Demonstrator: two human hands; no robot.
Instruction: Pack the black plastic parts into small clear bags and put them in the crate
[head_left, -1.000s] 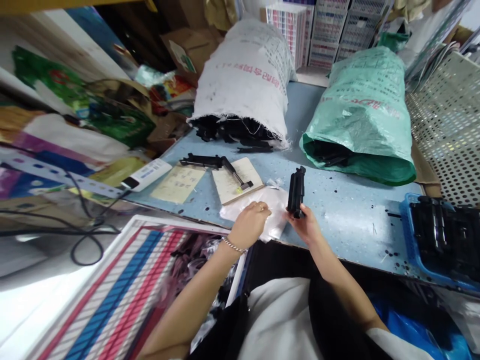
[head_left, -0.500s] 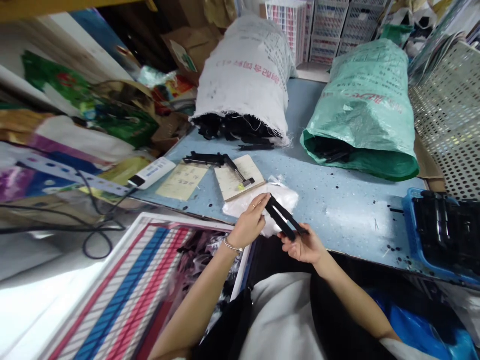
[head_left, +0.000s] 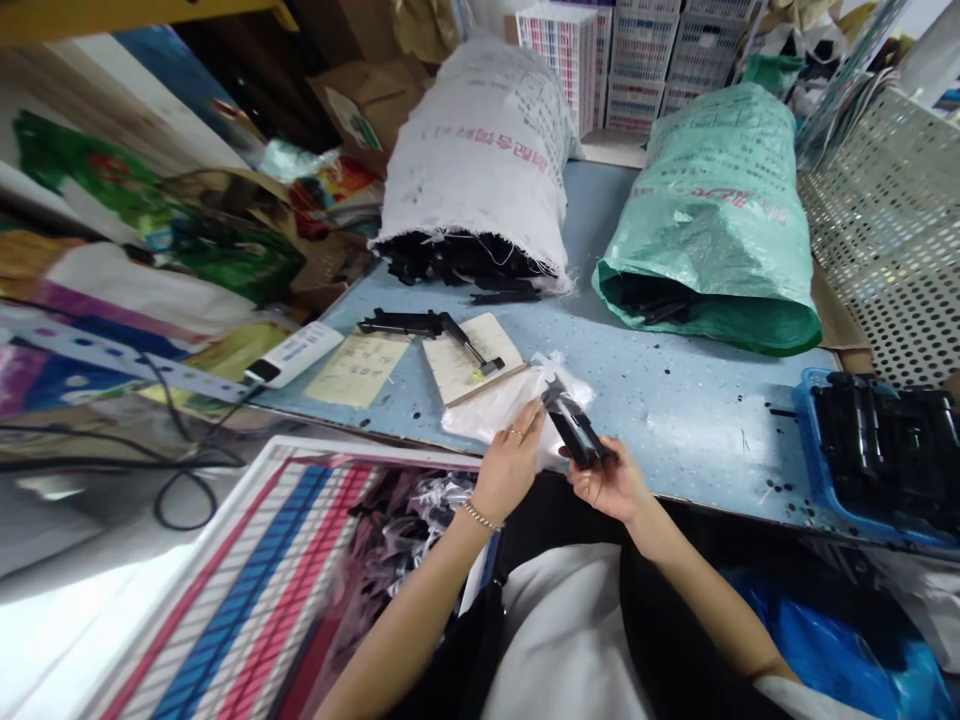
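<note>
Over the front edge of the table, my right hand [head_left: 606, 480] grips the lower end of a black folding plastic piece [head_left: 571, 425]. It has two long parallel bars with a gap between them. My left hand [head_left: 511, 455] is closed at the piece's upper left edge; its thumb is hidden. Just behind the piece lies a crumpled clear plastic bag [head_left: 487, 415]. A similar black piece [head_left: 405, 322] with a jointed metal rod rests partly on a small pad [head_left: 457, 370].
Behind are a white woven sack [head_left: 476, 150] and a green sack [head_left: 712, 210], both with black parts inside. A blue basket [head_left: 817, 470] of black parts stands at right. At lower left sits a striped crate [head_left: 262, 600] with bagged pieces, near a white power strip [head_left: 300, 352].
The black piece has been turned, so its inner face with a shiny strip now shows. My left hand has shifted slightly down along its edge. The whole view has swung a little.
</note>
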